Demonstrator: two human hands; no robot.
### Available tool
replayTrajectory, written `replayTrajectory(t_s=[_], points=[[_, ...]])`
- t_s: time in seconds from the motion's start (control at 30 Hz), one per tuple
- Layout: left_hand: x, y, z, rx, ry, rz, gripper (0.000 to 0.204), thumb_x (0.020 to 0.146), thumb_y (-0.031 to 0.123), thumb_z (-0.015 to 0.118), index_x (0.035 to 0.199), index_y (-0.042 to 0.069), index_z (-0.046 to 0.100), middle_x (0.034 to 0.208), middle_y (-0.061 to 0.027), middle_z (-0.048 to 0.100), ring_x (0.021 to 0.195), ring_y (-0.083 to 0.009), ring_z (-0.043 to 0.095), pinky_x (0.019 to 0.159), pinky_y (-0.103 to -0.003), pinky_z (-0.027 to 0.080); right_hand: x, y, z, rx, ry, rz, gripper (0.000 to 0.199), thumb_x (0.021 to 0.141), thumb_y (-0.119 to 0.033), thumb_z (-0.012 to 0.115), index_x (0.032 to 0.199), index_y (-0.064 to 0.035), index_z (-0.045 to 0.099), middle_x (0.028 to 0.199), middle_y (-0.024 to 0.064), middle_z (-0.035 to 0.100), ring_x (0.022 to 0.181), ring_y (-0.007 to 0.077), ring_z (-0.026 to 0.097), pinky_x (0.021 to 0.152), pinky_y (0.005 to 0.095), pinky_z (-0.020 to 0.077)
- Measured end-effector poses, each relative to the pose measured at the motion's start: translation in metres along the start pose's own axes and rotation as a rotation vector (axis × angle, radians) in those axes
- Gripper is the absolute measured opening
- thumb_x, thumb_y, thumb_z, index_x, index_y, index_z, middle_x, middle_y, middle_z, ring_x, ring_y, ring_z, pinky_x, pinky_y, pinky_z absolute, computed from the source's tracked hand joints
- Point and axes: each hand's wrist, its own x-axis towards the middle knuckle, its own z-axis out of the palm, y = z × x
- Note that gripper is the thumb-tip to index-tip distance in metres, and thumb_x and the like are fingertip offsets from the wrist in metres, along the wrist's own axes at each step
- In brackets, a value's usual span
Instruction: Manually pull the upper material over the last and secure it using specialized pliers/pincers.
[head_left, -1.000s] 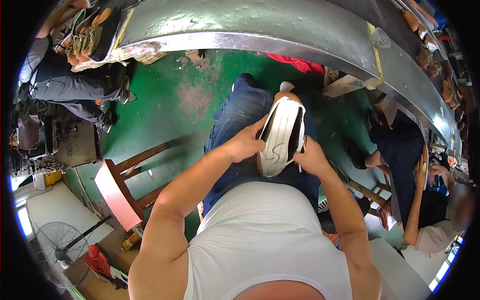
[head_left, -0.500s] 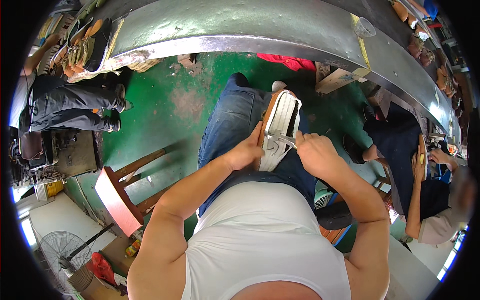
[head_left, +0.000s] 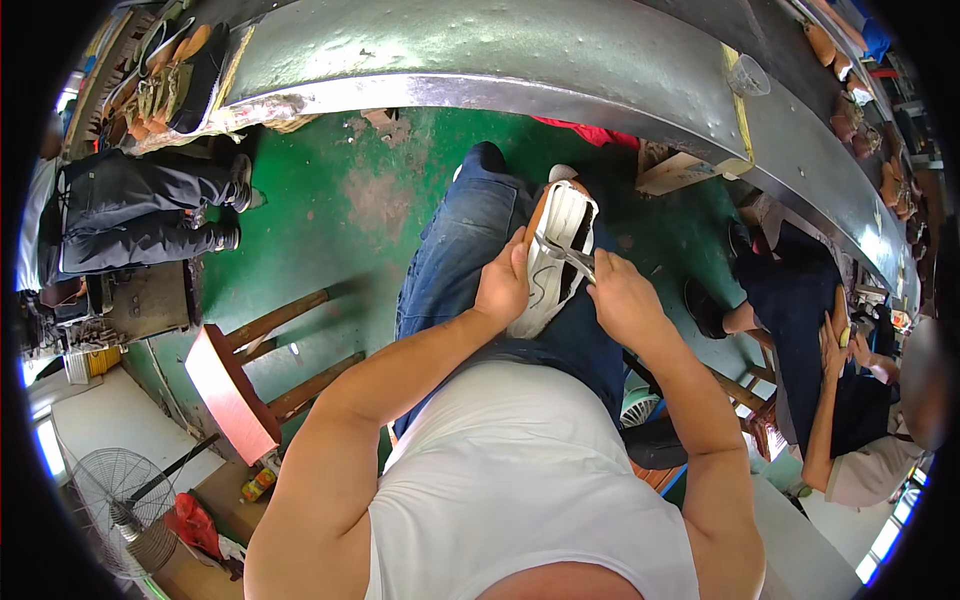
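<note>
A shoe upper on a last (head_left: 547, 278), pale with a brown edge and a dark gap along its right side, rests over my lap with its underside facing up. My left hand (head_left: 504, 278) is closed around the shoe's left side, thumb and fingers pressed to its edge. In my right hand (head_left: 628, 300) is a pair of metal pincers (head_left: 574, 257), gripped by the handles. Its head lies across the middle of the shoe's underside; whether the jaws pinch the material is too small to tell.
Ahead stretches a metal-topped workbench (head_left: 480, 50) with a clear plastic cup (head_left: 748, 75). A wooden stool (head_left: 230, 395) and a fan (head_left: 115, 500) stand at left. A seated co-worker (head_left: 800, 300) works at right; another person (head_left: 140, 205) stands at far left. Shoes (head_left: 180, 85) fill the left bench end.
The pincers and my right hand have moved a little toward the shoe's far end, and the tool's angle has turned. My left hand has shifted slightly farther up the shoe's side.
</note>
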Motion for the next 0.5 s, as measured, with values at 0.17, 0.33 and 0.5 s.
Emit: replayTrajectory(t_s=[0.17,0.33,0.5], points=[[0.001,0.004,-0.009,0.273,-0.124,0.364,0.053,0.103,0.024,0.043,0.154,0.015,0.032,0.146,-0.0324,0.041,0.105,-0.0478,0.063,0.09,-0.046,0.053,-0.015,0.022,0.021,0.19,-0.076,0.108,0.02,0.089,-0.015,0.064,0.099,-0.0001,0.056,0.085,0.0183,0.065,0.078,0.0346,0.067,0.07,0.0438,0.0535],[0.018,0.003,-0.021,0.446,-0.402,0.299,0.06,0.102,0.027,0.046,0.157,0.027,0.022,0.149,-0.0348,0.034,0.098,-0.0483,0.065,0.086,-0.047,0.056,0.013,0.028,-0.037,0.622,-0.507,0.422,0.027,0.097,-0.026,0.06,0.098,0.0011,0.056,0.081,0.0243,0.063,0.075,0.0429,0.063,0.068,0.0468,0.0507],[0.021,0.052,-0.029,0.653,-0.581,0.205,0.063,0.101,0.036,0.047,0.157,0.028,0.021,0.151,-0.0361,0.029,0.097,-0.0479,0.066,0.086,-0.046,0.056,0.027,0.035,0.017,0.411,0.066,0.133,0.036,0.099,-0.035,0.055,0.099,0.001,0.056,0.083,0.0269,0.065,0.078,0.0451,0.065,0.069,0.0497,0.0504]])
